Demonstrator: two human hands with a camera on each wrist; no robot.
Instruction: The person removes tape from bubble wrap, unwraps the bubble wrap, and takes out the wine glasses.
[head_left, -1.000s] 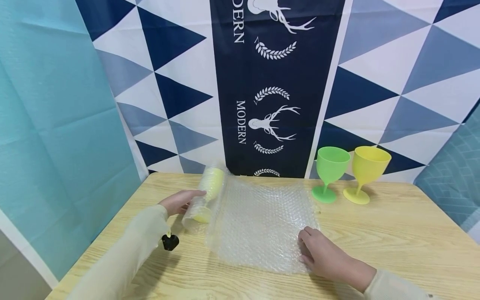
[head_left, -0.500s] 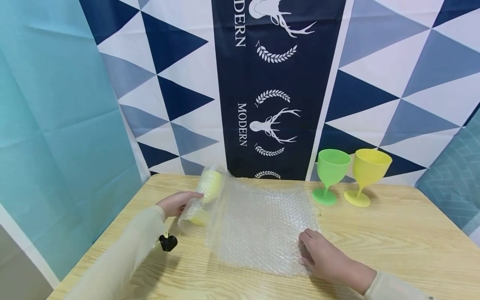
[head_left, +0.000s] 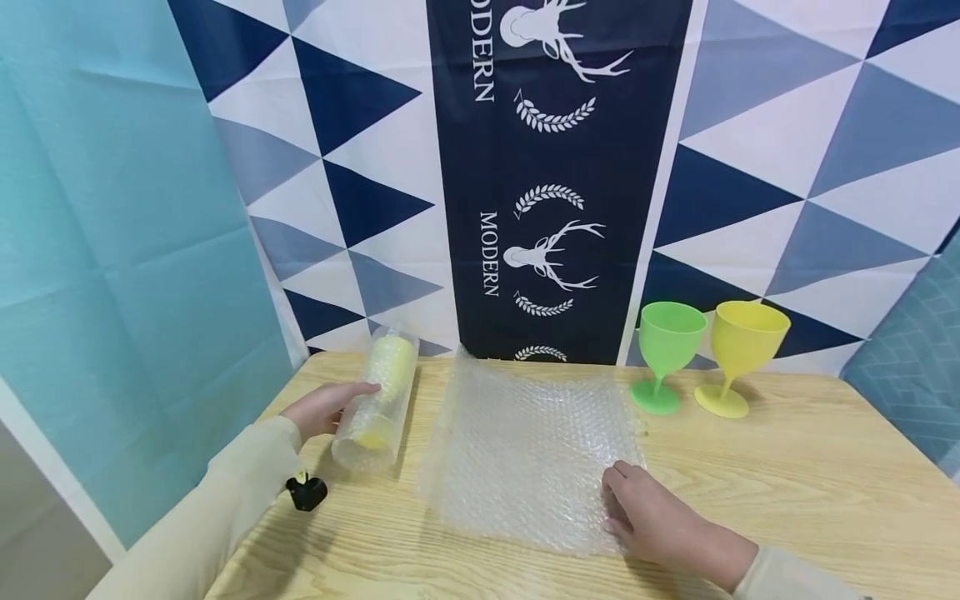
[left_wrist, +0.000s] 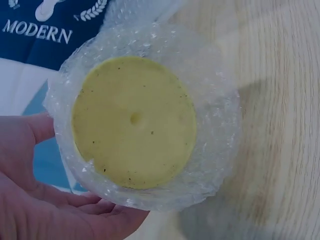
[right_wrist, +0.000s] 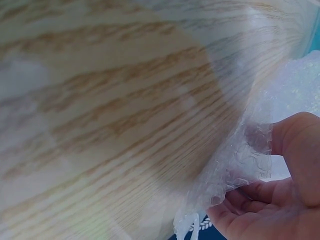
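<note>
My left hand [head_left: 322, 410] grips a yellow goblet [head_left: 393, 360] rolled in bubble wrap, lying tilted at the table's left side. In the left wrist view the goblet's round base [left_wrist: 135, 122] faces the camera inside the wrap tube, with the thumb on one side and fingers beneath. A flat sheet of bubble wrap [head_left: 525, 450] lies on the table's middle, apart from the wrapped goblet. At its near right corner my right hand [head_left: 648, 512] pinches the edge; in the right wrist view, the thumb and fingers hold the crumpled bubble wrap edge [right_wrist: 240, 160].
A green goblet [head_left: 670, 342] and another yellow goblet [head_left: 742, 342] stand upright at the back right of the wooden table [head_left: 810, 483]. A patterned curtain [head_left: 555, 167] hangs behind. A small black device [head_left: 306, 492] hangs at the left sleeve.
My left hand has carried the wrapped goblet leftward, away from the flat sheet, opening a gap between them. The right hand stays at the sheet's corner.
</note>
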